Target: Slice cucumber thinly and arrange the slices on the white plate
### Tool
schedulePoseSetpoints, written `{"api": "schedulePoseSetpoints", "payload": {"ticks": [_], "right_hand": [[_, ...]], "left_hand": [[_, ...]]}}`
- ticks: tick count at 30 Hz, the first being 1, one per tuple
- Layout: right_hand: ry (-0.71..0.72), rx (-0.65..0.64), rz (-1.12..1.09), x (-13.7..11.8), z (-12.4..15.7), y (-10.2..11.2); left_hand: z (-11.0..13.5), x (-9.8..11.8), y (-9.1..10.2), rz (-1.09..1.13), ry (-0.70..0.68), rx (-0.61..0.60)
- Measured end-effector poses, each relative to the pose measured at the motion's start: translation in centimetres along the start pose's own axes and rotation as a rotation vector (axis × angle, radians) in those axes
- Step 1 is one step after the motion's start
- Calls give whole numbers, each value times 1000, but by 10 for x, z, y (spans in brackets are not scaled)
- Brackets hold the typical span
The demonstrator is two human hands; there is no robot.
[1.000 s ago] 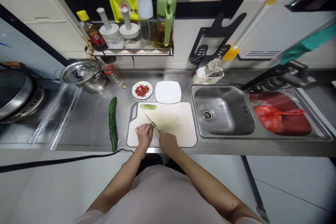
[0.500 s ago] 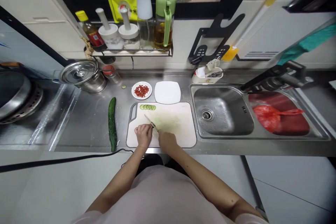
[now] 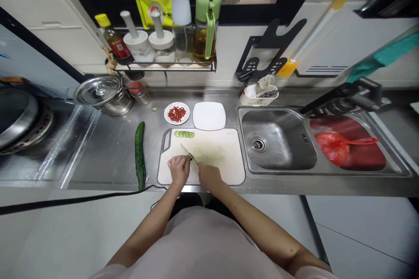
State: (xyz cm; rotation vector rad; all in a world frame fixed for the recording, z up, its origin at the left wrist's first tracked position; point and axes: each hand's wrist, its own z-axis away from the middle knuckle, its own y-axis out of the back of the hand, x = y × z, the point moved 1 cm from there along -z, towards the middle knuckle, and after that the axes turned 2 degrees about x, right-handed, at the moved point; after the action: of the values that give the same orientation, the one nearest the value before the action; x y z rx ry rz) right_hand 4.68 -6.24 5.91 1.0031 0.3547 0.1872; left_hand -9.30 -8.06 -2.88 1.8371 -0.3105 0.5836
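A white cutting board (image 3: 222, 157) lies on the steel counter in front of me. My left hand (image 3: 178, 169) is curled, fingers down, on the board's near left part; what it holds down is hidden. My right hand (image 3: 208, 175) grips a knife (image 3: 189, 154) whose blade slants up-left beside my left fingers. A short row of cucumber slices (image 3: 184, 134) rests at the board's far edge. A whole cucumber (image 3: 139, 154) lies on the counter left of the board.
Behind the board stand a small plate of chopped red chili (image 3: 176, 113) and a bare white square plate (image 3: 209, 116). A lidded steel pot (image 3: 102, 94) is at the back left, a sink (image 3: 278, 144) to the right, and a red bag (image 3: 334, 146) lies in the far basin.
The knife blade shifts slightly beside my left fingers; both hands stay in nearly the same spot on the board.
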Motion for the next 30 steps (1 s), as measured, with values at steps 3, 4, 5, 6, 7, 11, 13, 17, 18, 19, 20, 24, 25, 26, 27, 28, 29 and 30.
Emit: {"api": "schedulePoseSetpoints", "payload": {"ticks": [3,4,5,6,7,11,13,17,18,19,20,24,25,26,27,28,29,30], "right_hand": [[14,0,-26,0,-3,1],[21,1,-33,0,-4,1],[25,0,-35,0,-5,2],[29,-3,-34,0,-5,3],[30,-9,-29,0,-5,3],[26,-27,-14,0,-4,6],[31,-17,-22,-1,-5,8],[40,-9,-36,-3,-9,12],[38,-12,-38,-3,-9,12],[37,-14,-39,-3,-10,12],[35,-16,-38,-3,-10,12],[46,-10,-27,-4,-12,12],[50,-9,-26,-4,-13,12],[53,-10,-25,-4,-14,12],[55,-12,-25,-4,-14,11],[55,-11,-25,-4,-15,11],[54,-9,-24,-4,-16,11],[54,-7,-24,-5,-17,10]], "left_hand": [[0,0,-1,-11,6,5],[0,-1,-1,-13,7,6],[0,-1,-1,-11,7,8],[0,-1,-1,-8,6,10],[0,-1,-1,-4,5,12],[0,-1,-1,1,8,13],[0,-1,-1,3,14,12],[0,-1,-1,15,30,17],[0,-1,-1,18,36,16],[0,-1,-1,19,42,15],[0,-1,-1,21,47,15],[-1,-1,0,27,64,28],[-1,-1,0,28,66,32],[-1,-1,0,29,69,33],[-1,-1,0,29,73,32],[-1,-1,0,28,77,30],[-1,-1,0,26,81,26],[-1,-1,0,23,85,22]]}}
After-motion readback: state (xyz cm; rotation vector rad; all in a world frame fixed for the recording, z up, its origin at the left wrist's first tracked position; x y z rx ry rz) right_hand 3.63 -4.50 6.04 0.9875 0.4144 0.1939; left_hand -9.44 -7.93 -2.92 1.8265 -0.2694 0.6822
